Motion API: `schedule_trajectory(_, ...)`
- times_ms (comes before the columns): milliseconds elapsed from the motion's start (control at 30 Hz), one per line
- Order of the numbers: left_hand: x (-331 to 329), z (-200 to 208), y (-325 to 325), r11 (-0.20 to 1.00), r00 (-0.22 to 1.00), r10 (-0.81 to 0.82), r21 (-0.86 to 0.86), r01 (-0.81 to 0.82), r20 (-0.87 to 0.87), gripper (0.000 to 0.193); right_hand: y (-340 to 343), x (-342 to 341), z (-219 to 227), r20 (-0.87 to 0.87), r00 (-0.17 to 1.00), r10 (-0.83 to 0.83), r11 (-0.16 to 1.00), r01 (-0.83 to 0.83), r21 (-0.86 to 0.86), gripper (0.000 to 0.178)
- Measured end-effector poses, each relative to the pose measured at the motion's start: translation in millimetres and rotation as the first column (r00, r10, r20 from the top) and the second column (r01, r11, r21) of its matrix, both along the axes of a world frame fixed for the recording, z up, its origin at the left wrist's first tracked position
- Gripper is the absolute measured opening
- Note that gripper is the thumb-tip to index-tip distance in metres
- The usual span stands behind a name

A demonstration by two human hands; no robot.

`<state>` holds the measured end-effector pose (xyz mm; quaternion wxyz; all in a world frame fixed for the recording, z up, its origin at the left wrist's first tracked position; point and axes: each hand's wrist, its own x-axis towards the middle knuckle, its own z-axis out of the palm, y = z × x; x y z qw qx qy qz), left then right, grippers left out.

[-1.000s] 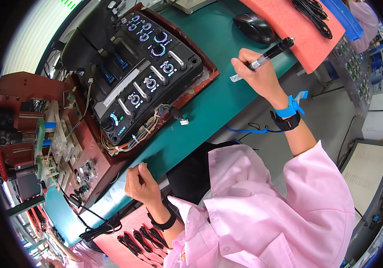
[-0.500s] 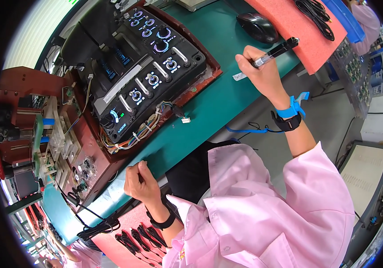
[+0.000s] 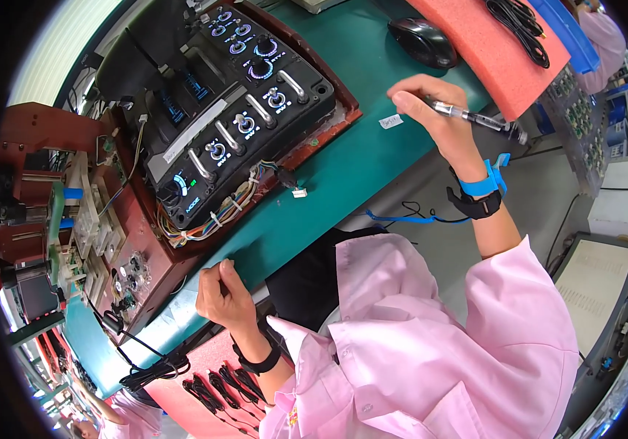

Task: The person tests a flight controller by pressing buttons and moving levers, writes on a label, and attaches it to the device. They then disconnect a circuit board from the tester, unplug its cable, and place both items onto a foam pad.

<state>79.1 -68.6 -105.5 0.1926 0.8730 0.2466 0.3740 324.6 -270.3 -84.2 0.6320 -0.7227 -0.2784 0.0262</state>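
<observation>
A pen (image 3: 479, 117) with a clear barrel and black end lies across my right hand (image 3: 437, 113), its black end leaning out to the right and downward. My right fingers are closed around it. Beside those fingertips a small white label with handwriting (image 3: 389, 121) lies on the green mat (image 3: 343, 179). At the near edge of the table my left hand (image 3: 226, 296) rests in a loose fist, with nothing showing in it. A black control panel (image 3: 237, 124) with lit knobs, toggle switches and metal guards sits in a red-brown frame beyond my hands.
Bundled wires ending in a white connector (image 3: 299, 193) hang from the panel's near side. A black mouse (image 3: 422, 42) stands at the back, beside red foam (image 3: 490, 55) bearing a coiled cable (image 3: 517, 29). More foam with several black cables (image 3: 219, 388) lies at lower left.
My right hand has turned, swinging the pen's black end from up-right to down-right, and the label shows more fully. My left hand has shifted slightly left.
</observation>
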Motion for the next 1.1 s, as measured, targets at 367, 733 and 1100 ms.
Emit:
schedule_trajectory(367,-3,-1,0,1.0,0.999,-0.001,-0.007,0.001,-0.034,0.017,6,-2,-9,0.016,0.999,-0.046,0.995,0.048,-0.083,0.036)
schedule_trajectory(733,2,-1,0,0.998,1.0,0.004,0.059,-0.004,0.002,0.017,7,-1,-14,0.154,0.986,-0.068,0.988,0.088,-0.124,0.035)
schedule_trajectory(1100,-3,0,-1,0.998,0.996,0.055,0.035,-0.053,-0.069,0.017,7,-2,-13,0.141,0.989,-0.052,0.988,0.071,-0.137,0.034)
